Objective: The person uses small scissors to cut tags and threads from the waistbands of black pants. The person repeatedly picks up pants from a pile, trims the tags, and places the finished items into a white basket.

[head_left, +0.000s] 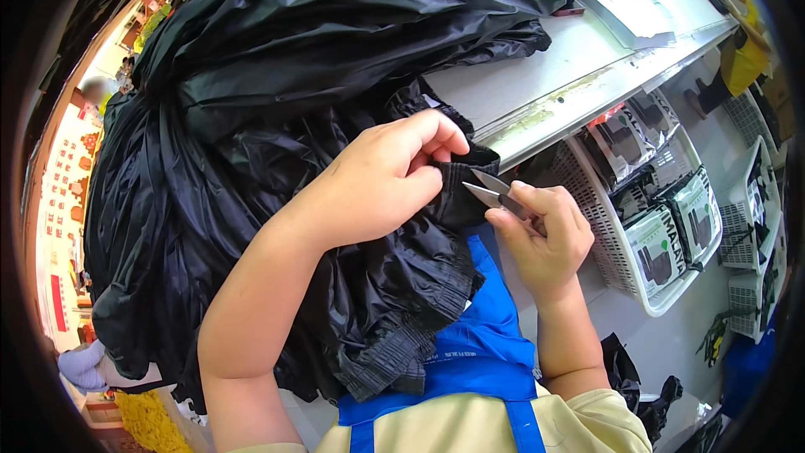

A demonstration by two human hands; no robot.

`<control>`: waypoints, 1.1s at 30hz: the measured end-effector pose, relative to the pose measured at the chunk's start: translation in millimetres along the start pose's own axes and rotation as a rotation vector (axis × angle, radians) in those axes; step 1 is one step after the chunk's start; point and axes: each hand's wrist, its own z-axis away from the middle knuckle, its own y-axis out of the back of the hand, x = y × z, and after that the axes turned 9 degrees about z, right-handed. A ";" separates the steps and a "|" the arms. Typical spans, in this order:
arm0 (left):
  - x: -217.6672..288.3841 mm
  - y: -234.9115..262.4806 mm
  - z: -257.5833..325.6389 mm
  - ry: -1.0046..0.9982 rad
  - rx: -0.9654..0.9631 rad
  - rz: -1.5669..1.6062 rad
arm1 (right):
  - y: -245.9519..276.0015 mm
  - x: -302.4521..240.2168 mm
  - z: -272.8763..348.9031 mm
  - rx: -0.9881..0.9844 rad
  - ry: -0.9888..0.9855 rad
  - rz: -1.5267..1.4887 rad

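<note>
The gathered cuff (463, 201) of a black garment, piled on the white table (520, 101) and over the lap, is pinched by the curled fingers of the left hand (381, 172). Snips (486, 195) are gripped in the right hand's (553, 239) closed fingers, blades parted beside the cuff.

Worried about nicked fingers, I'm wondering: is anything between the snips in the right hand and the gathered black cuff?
Nothing visible stands between the snips in the right hand and the black cuff. The left hand is farther left, not in that path.
</note>
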 end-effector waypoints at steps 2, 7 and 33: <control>6.2 -0.4 -1.5 -0.026 -0.057 -0.141 | 1.2 1.0 1.8 -0.007 -0.015 0.005; 3.8 -2.6 -1.6 -0.011 -0.027 -0.022 | 1.3 0.5 -0.8 -0.012 -0.025 -0.007; 17.1 -3.1 32.5 0.085 0.319 -0.358 | -34.2 -26.5 9.0 -0.335 -0.149 -0.885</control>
